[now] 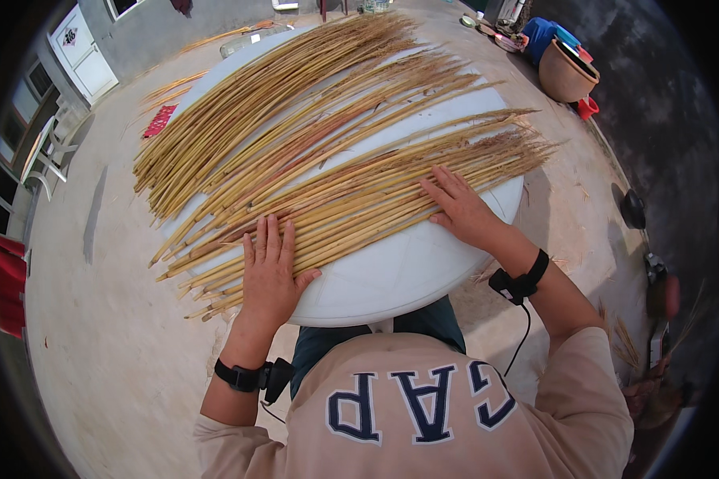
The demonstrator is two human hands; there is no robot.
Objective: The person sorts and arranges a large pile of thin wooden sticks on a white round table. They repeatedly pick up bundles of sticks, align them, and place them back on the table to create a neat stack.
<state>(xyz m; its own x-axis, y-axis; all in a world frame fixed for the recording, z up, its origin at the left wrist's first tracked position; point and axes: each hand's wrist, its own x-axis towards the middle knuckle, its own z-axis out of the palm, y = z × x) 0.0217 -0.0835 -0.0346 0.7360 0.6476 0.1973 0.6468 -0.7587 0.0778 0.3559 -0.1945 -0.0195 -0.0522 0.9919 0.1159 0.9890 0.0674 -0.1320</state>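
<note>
Long yellow-brown stalks (351,211) with feathery tops lie side by side in a loose near layer on a round white table (359,291). My left hand (272,259) rests flat on their thick cut ends, fingers stretched out and pointing away from me. Farther right, my right hand (458,206) lies on the same stalks close to the feathery tops, its fingers extended. A looser strip of stalks (319,148) runs across the middle of the table. Behind it is a thick pile of stalks (256,104), its tops toward the far right.
A clay pot (566,73) stands at the far right beside a blue container (538,36) and a red bucket (587,108). On the left are a white plastic chair (48,156) and a white door (82,54). More stalks (172,88) lie on the ground beyond the table.
</note>
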